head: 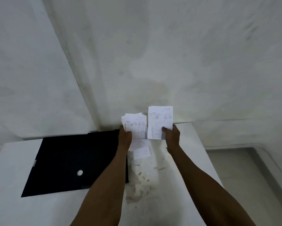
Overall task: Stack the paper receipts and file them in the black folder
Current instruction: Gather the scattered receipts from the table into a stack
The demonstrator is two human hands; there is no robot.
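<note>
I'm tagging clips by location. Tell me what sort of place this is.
Probably a bare indoor room corner used as a makeshift work spot, not a furnished office. Plain stained white walls meet behind a scuffed white table, which carries only a black folder and paper receipts. Grey floor lies beside it.

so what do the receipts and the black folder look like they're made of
Receipts: thin white printed paper, matte; the sheets fan and curl in the left hand.
Black folder: flat, stiff, matte black, probably card or plastic; the picture leaves it open.
</note>
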